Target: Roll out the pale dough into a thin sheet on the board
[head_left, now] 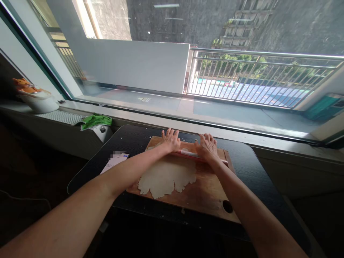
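A thin, ragged-edged sheet of dough (166, 175) lies flat on a wooden cutting board (205, 195), mostly over its left half. Across the far part of the board lies a rolling pin (190, 154), reddish with a pale label. My left hand (171, 139) rests palm down at the pin's left part, its fingers stretched forward and apart. Further right, my right hand (208, 146) presses on the pin with fingers spread, not wrapped round it. The pin's right end sticks out beyond my right wrist. My left hand and forearm hide its left end and part of the dough.
The board sits on a black table (251, 172) against the window sill. A phone (115, 161) lies at the left, partly behind my left forearm. A green cloth (96, 122) hangs over a radiator, near a white container (39, 101) with an orange figure.
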Motion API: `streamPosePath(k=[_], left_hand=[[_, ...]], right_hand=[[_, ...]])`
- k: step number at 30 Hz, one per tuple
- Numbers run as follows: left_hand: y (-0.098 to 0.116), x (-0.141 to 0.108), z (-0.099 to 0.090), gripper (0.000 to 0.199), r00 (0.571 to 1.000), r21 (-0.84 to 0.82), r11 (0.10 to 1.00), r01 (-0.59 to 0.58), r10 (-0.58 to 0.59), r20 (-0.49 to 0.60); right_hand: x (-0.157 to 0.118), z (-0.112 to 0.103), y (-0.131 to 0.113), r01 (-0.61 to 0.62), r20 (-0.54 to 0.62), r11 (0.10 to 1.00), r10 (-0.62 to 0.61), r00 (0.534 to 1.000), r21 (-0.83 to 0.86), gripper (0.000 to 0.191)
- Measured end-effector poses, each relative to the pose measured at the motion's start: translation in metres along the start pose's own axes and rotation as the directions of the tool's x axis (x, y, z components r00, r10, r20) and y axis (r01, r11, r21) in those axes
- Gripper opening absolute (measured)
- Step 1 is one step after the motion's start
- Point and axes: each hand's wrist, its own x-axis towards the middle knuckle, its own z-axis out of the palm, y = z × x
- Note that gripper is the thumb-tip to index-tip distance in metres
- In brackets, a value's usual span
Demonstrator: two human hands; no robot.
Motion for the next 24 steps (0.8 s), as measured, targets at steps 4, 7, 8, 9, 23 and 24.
streamPosePath(k=[4, 7, 8, 9, 23, 24], left_hand=[[-0.007, -0.030, 0.002, 0.052, 0.973, 0.005, 0.978, -0.209, 0.207, 0.106], [-0.013, -0.053, 0.006, 0.049, 0.933, 0.020, 0.934, -0.357, 0.355, 0.064], [-0.013, -0.051, 0.006, 0.049, 0.936, 0.025, 0.937, -0.350, 0.348, 0.054], [-0.012, -0.044, 0.005, 0.050, 0.948, 0.026, 0.949, -0.316, 0.314, 0.057], [-0.014, -0.037, 0.006, 0.050, 0.941, 0.000, 0.947, -0.322, 0.320, 0.110], [-0.012, -0.026, 0.005, 0.051, 0.954, 0.012, 0.960, -0.280, 0.276, 0.115]], right_hand=[[-0.034, 0.005, 0.001, 0.150, 0.106, 0.989, -0.150, 0.983, 0.003, 0.050], [-0.059, 0.011, 0.005, 0.293, 0.042, 0.956, -0.293, 0.955, -0.011, 0.048], [-0.056, 0.011, 0.005, 0.293, 0.029, 0.956, -0.293, 0.956, -0.014, 0.048], [-0.048, 0.011, 0.005, 0.267, 0.037, 0.964, -0.267, 0.963, -0.010, 0.049], [-0.043, 0.010, 0.005, 0.248, 0.071, 0.969, -0.249, 0.966, 0.021, 0.050], [-0.031, 0.009, 0.005, 0.208, 0.055, 0.978, -0.208, 0.977, 0.016, 0.051]])
